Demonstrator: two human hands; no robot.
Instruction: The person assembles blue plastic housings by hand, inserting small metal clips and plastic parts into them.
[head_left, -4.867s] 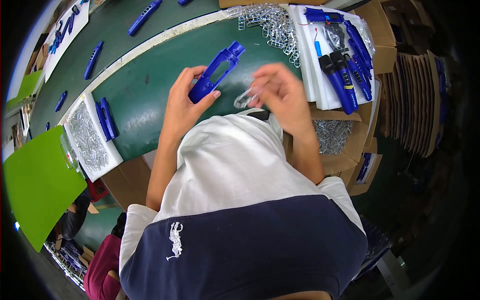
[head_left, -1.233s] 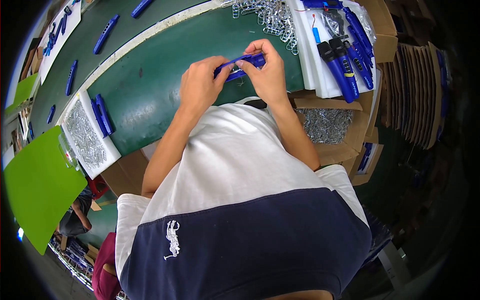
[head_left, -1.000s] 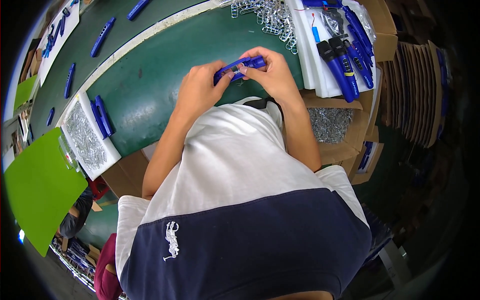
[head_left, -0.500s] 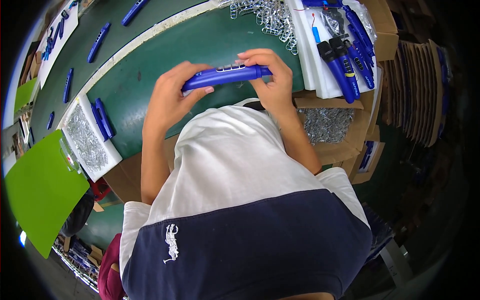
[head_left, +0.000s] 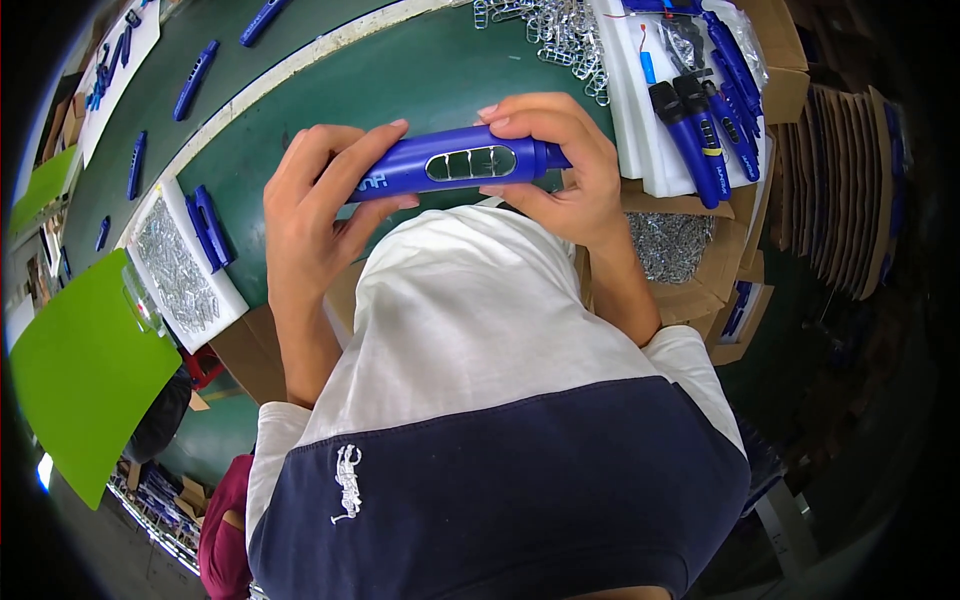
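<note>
While the left hand [head_left: 315, 195] pinches one end of the blue housing [head_left: 408, 160] between thumb [head_left: 372, 215] and fingers [head_left: 362, 160], the right hand [head_left: 575, 165] grips the opposite end likewise. The housing is held crosswise above the green tabletop [head_left: 430, 80], its oval window [head_left: 458, 165], fitted with a silver barred frame [head_left: 470, 163], facing upward. Loose silver clips [head_left: 557, 35] lie beyond the right hand.
</note>
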